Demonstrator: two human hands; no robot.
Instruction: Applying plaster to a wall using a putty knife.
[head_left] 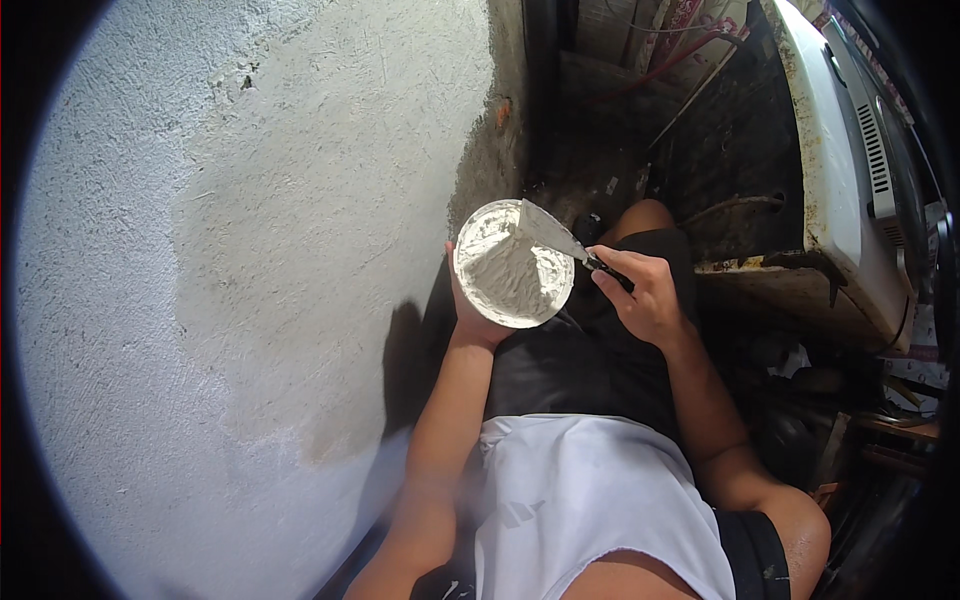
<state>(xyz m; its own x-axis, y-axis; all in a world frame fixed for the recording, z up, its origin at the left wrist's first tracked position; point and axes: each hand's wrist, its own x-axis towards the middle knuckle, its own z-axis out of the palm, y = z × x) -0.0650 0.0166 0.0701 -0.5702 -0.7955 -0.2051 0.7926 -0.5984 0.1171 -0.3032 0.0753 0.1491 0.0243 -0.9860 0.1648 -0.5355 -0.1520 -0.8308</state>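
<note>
In the head view, a round white tub (510,285) of pale, thick paste is held over my lap. My left hand (472,310) grips it from the left side and underneath, most fingers hidden behind it. My right hand (640,290) is closed on the dark handle of a putty knife (553,232), whose wide, paste-smeared metal blade rests at the upper right of the paste, over the tub's rim. To the left rises a rough whitish wall (300,200), with a greyer, smoother patch and a bare darker strip along its right edge.
A rusty, grimy white appliance (840,130) with an open dark side stands close on my right. Red and pale hoses (660,70) run at the top, by a dark corner. Dark clutter (800,440) lies below the appliance. My bare knee (645,215) shows beyond the tub.
</note>
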